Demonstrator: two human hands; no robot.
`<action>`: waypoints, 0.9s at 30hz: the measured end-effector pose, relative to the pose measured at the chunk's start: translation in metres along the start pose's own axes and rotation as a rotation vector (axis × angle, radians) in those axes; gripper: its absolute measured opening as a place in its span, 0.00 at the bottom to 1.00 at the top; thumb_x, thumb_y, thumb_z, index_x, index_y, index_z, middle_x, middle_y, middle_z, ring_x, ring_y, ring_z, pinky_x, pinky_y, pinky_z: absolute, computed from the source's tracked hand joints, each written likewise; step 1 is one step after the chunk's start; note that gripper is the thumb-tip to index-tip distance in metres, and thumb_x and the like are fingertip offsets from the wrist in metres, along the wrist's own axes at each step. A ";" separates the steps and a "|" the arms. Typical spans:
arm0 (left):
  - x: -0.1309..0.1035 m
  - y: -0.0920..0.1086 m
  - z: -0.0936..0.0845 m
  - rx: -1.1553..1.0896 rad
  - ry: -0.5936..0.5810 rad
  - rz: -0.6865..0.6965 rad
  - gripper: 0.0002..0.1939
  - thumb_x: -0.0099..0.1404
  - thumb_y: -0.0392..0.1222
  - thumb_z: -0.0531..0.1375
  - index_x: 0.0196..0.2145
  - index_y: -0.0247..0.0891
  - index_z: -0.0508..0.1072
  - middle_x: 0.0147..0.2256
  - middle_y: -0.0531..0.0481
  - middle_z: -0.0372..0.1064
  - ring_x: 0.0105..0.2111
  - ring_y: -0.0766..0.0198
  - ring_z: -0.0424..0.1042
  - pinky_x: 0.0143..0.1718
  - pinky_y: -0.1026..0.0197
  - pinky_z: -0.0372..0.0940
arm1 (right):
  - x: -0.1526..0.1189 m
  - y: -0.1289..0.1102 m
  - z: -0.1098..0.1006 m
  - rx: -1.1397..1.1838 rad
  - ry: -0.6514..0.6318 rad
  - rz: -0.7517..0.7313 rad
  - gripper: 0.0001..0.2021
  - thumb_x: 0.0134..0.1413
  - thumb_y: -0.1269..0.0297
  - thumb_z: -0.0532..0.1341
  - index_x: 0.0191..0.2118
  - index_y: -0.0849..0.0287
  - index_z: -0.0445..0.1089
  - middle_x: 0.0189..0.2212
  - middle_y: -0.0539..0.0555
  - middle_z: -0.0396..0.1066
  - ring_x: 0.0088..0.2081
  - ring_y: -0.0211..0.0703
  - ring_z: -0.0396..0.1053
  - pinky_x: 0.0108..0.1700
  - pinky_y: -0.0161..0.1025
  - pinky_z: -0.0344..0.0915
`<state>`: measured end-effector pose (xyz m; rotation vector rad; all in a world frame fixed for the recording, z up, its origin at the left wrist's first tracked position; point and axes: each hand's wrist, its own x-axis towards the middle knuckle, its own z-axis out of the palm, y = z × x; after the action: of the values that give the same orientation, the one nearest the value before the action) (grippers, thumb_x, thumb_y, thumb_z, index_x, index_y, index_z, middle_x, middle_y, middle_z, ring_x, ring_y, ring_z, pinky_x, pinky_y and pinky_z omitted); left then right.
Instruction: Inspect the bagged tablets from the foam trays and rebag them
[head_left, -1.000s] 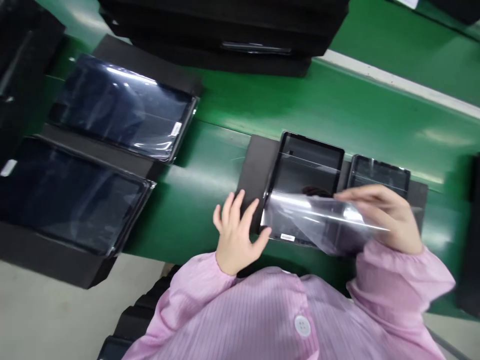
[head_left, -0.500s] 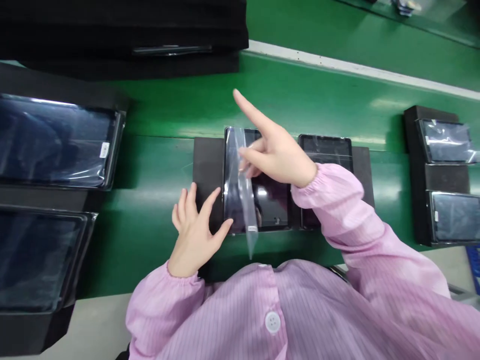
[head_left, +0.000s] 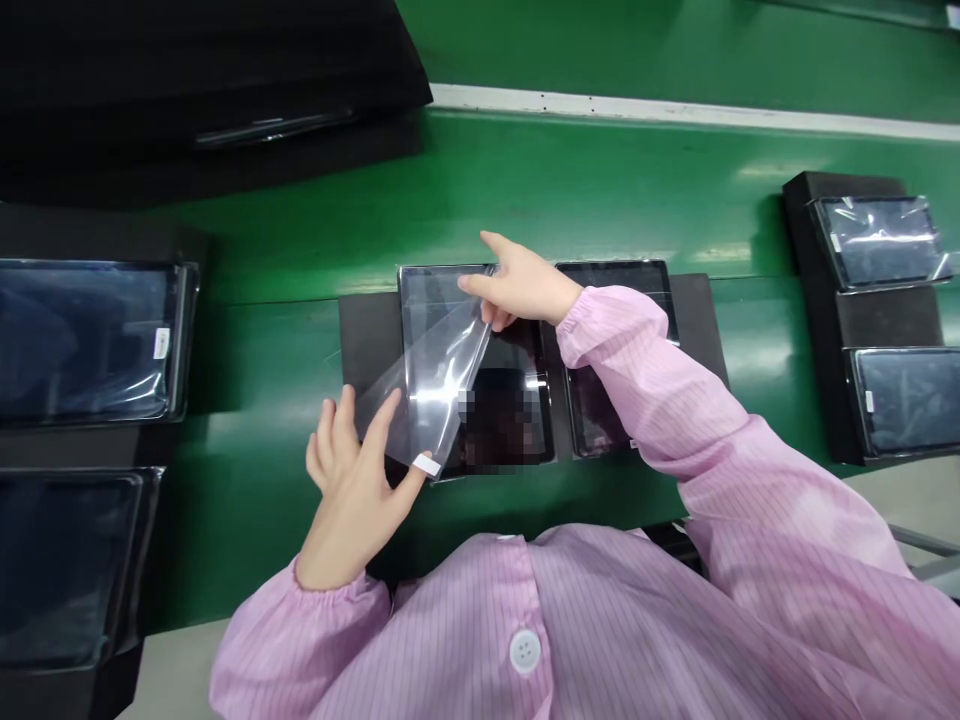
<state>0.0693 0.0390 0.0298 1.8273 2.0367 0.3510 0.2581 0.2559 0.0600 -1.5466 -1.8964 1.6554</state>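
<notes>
In the head view, a tablet (head_left: 517,350) lies screen up on a black foam block (head_left: 366,335) in front of me. A clear protective film (head_left: 442,375) slants across its left part, lifted at its right edge and folded over past the left side. My right hand (head_left: 529,285) pinches the film's upper right edge between bent fingers. My left hand (head_left: 352,495) is spread open at the lower left, its thumb by the film's white label (head_left: 427,464). A second tablet (head_left: 622,280) sits on the same block, partly behind my right forearm.
Film-covered tablets rest on black foam at the left (head_left: 75,340) and at the right (head_left: 877,240). Another black foam stack (head_left: 187,70) stands at the far left. A white strip (head_left: 637,115) runs along the green work surface (head_left: 285,350).
The film has swung from nearly edge-on to spread out leftward toward my left hand. The whole scene has shifted somewhat left as the camera turned.
</notes>
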 end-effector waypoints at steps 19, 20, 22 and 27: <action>0.019 0.117 0.056 0.112 0.071 0.823 0.26 0.71 0.48 0.53 0.59 0.28 0.67 0.57 0.30 0.70 0.57 0.43 0.69 0.59 0.34 0.59 | -0.183 0.149 -0.066 -0.026 0.885 -0.049 0.19 0.52 0.64 0.63 0.51 0.59 0.74 0.34 0.55 0.79 0.37 0.47 0.77 0.46 0.49 0.73; 0.019 0.120 0.057 0.106 0.058 0.848 0.26 0.70 0.50 0.55 0.59 0.29 0.68 0.57 0.30 0.70 0.57 0.42 0.69 0.59 0.33 0.59 | -0.189 0.159 -0.060 0.011 0.913 -0.062 0.17 0.53 0.63 0.62 0.49 0.58 0.75 0.35 0.55 0.79 0.39 0.48 0.78 0.46 0.49 0.74; 0.021 0.124 0.058 0.098 0.060 0.876 0.22 0.68 0.48 0.58 0.55 0.32 0.72 0.55 0.32 0.72 0.55 0.44 0.71 0.58 0.36 0.61 | -0.200 0.172 -0.049 0.047 0.953 -0.080 0.15 0.55 0.61 0.61 0.47 0.57 0.76 0.36 0.56 0.80 0.40 0.48 0.78 0.46 0.49 0.74; 0.030 0.132 0.057 -0.007 0.099 0.926 0.10 0.70 0.39 0.56 0.41 0.36 0.77 0.41 0.44 0.79 0.40 0.57 0.76 0.44 0.53 0.68 | -0.215 0.183 -0.036 0.143 0.994 -0.100 0.12 0.57 0.60 0.62 0.44 0.56 0.77 0.34 0.55 0.80 0.39 0.47 0.78 0.45 0.48 0.75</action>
<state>0.2103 0.0812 0.0319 2.6828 1.0941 0.6875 0.4809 0.0820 0.0247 -1.6942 -1.2410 0.6913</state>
